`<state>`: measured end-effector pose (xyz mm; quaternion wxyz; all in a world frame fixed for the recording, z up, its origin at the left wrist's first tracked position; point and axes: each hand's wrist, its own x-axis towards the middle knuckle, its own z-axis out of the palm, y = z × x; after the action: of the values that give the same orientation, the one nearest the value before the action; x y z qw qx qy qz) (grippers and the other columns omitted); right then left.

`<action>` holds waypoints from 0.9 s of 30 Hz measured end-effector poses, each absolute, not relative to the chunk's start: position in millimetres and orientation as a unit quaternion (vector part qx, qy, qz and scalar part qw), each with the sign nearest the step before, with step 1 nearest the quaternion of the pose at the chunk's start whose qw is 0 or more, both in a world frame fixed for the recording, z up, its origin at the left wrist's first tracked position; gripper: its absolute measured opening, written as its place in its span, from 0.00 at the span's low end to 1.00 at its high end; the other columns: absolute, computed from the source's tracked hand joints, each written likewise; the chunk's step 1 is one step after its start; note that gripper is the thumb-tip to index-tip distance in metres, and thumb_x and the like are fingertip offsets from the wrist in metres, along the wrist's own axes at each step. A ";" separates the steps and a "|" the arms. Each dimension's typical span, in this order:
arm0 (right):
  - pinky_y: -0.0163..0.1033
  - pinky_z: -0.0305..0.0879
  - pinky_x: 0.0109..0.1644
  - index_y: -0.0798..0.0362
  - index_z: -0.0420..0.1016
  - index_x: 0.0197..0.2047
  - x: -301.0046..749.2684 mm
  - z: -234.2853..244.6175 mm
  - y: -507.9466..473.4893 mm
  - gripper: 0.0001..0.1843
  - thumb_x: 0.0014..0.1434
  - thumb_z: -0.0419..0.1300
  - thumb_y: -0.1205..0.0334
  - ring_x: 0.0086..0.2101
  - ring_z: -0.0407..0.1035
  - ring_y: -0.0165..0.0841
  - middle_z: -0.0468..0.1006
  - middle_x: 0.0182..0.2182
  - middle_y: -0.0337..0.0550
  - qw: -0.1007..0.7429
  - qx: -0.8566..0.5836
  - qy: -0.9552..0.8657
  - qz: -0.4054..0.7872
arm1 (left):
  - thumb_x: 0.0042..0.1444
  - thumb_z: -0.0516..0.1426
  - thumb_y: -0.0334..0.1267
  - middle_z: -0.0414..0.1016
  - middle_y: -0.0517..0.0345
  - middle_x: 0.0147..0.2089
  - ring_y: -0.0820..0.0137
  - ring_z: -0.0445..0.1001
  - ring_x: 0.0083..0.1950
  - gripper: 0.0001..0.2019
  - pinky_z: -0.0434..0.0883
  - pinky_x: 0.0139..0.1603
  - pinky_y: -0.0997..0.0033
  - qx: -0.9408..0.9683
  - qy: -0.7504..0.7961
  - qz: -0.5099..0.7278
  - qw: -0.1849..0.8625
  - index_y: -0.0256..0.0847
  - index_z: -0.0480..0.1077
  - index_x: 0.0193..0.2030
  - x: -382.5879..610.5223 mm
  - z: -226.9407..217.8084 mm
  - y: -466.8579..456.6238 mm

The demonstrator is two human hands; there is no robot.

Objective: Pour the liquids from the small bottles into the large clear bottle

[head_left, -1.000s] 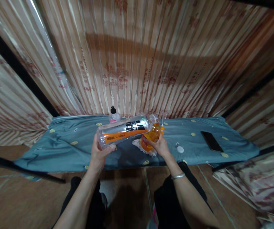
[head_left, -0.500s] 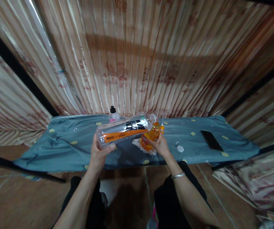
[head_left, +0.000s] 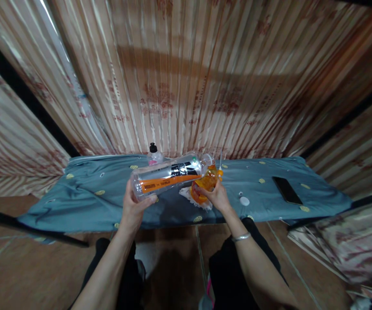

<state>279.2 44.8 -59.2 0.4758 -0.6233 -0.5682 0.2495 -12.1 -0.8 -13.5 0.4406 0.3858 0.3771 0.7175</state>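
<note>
My left hand (head_left: 133,207) grips the base of a large clear bottle (head_left: 169,175) with an orange and black label, tipped almost on its side with its neck to the right. The neck meets the mouth of a small orange bottle (head_left: 204,185), which my right hand (head_left: 217,196) holds tilted over a white cloth (head_left: 189,196). Both are above a low table under a blue-grey patterned cover (head_left: 85,196). A white cap (head_left: 244,201) lies on the cover just right of my right hand.
A small bottle with a black cap (head_left: 154,155) stands at the table's back edge. A black phone (head_left: 287,190) lies flat on the right part. Striped curtains (head_left: 186,82) hang behind. My knees are below the front edge, over a brown tiled floor.
</note>
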 end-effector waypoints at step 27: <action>0.53 0.78 0.58 0.51 0.73 0.61 278.2 -59.4 44.7 0.42 0.48 0.77 0.42 0.55 0.82 0.54 0.87 0.54 0.55 0.472 -0.622 -0.578 0.237 | 0.29 0.81 0.40 0.83 0.58 0.47 0.62 0.82 0.47 0.40 0.82 0.46 0.67 0.389 0.387 0.715 0.433 0.47 0.77 0.53 -12.7 -16.9 -2.1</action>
<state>278.2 44.7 -59.4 0.4715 -0.6222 -0.5784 0.2365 -12.7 -2.1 -16.9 0.4327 0.3893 0.3872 0.7151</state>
